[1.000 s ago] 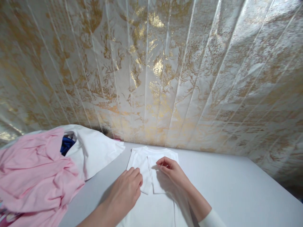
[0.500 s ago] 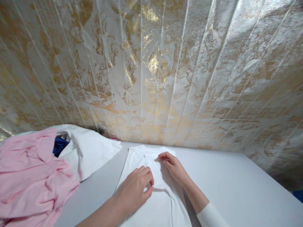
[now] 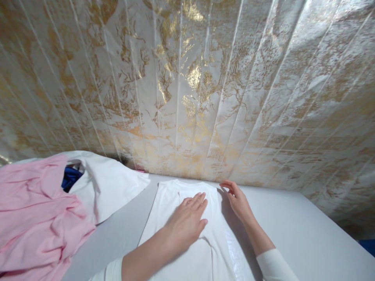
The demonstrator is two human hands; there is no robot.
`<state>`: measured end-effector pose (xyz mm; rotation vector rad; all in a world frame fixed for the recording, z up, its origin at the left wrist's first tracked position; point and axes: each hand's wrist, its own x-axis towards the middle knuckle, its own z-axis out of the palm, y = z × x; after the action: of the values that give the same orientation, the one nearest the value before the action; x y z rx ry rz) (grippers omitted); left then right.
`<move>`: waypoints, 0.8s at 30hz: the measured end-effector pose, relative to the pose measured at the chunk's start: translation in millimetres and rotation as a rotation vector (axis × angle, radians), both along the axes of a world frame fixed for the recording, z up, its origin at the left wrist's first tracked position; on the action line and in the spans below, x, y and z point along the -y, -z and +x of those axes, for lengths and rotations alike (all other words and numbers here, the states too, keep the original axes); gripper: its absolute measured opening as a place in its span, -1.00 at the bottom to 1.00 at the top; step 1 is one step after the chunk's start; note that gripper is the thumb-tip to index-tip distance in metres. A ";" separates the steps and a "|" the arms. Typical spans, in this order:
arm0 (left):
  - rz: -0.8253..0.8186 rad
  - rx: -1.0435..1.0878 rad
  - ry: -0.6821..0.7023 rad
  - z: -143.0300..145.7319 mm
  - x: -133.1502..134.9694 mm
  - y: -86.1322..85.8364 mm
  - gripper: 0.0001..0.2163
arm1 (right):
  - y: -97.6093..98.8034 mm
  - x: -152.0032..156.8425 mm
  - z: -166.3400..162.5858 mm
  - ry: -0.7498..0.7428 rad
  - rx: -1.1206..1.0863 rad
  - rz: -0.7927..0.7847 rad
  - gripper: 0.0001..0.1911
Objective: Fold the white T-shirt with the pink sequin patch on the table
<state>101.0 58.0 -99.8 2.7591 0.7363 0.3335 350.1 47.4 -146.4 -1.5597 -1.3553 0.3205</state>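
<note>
A white T-shirt [image 3: 166,203] lies folded lengthwise on the white table [image 3: 293,226], its collar end toward the wall. My left hand [image 3: 187,222] lies flat on the middle of the shirt, fingers stretched out and open. My right hand [image 3: 238,200] rests at the shirt's upper right corner, fingers extended and slightly curled against the cloth edge, gripping nothing that I can see.
A pink garment [image 3: 38,218] is heaped at the left, over a white garment [image 3: 114,187] with a bit of blue cloth [image 3: 69,177] showing. A gold-and-white patterned wall covering [image 3: 187,86] rises right behind the table. The table's right edge drops off at the far right.
The folded-in sleeve now lies flat. My left hand went from a loose fist to flat on the shirt. My right hand slid from the centre to the upper right corner.
</note>
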 end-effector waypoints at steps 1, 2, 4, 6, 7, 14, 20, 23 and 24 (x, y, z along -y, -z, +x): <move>-0.002 -0.011 0.022 5.4 1.4 1.9 -0.53 | 0.9 0.9 3.0 -0.003 0.023 -0.010 -0.60; -0.005 -0.015 0.043 9.7 2.3 4.3 -0.53 | 1.9 1.2 4.3 -0.011 0.047 -0.021 -0.62; -0.021 -0.019 0.075 14.7 3.2 10.2 -0.52 | 4.1 -0.6 2.6 -0.043 0.102 -0.042 -0.68; -0.041 -0.025 0.089 16.3 4.0 16.6 -0.51 | 5.6 -5.8 -1.2 -0.077 0.167 -0.057 -0.73; -0.049 -0.031 0.090 16.4 4.6 19.3 -0.51 | 6.0 -9.5 -2.7 -0.087 0.202 -0.062 -0.74; 0.005 -0.028 0.007 11.2 -6.9 12.2 -0.51 | 5.9 -32.6 1.0 -0.035 0.369 -0.106 -0.84; 0.121 -0.026 -0.352 -2.7 -40.7 0.5 -0.79 | 5.9 -33.1 -3.8 -0.058 0.431 -0.112 -0.82; 0.140 -0.003 -0.379 -4.3 -46.5 3.3 -0.88 | 5.6 -32.8 -8.7 -0.059 0.462 -0.107 -0.89; 0.144 0.011 -0.379 -3.9 -47.0 4.3 -0.90 | 5.4 -32.6 -10.0 -0.057 0.472 -0.103 -0.90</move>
<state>97.1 104.9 -104.0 2.7316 1.2819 0.4931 340.1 80.0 -151.8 -1.7543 -1.7693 0.0540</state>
